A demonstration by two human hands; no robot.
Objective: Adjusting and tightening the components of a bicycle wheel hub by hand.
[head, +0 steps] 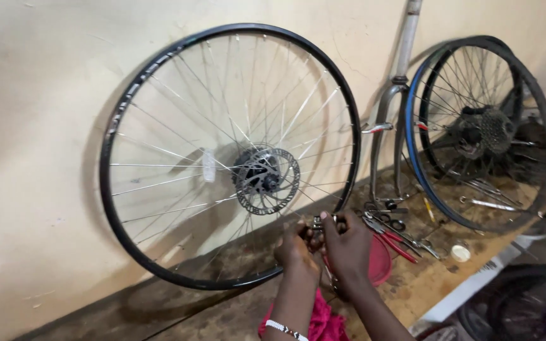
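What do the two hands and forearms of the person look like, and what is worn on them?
Both forearms are bare, with no sleeves and no gloves. The left hand has a thin bracelet of white and dark beads around its wrist. The right hand shows no ring, watch or band in this view. The fingernails look short and unpainted.
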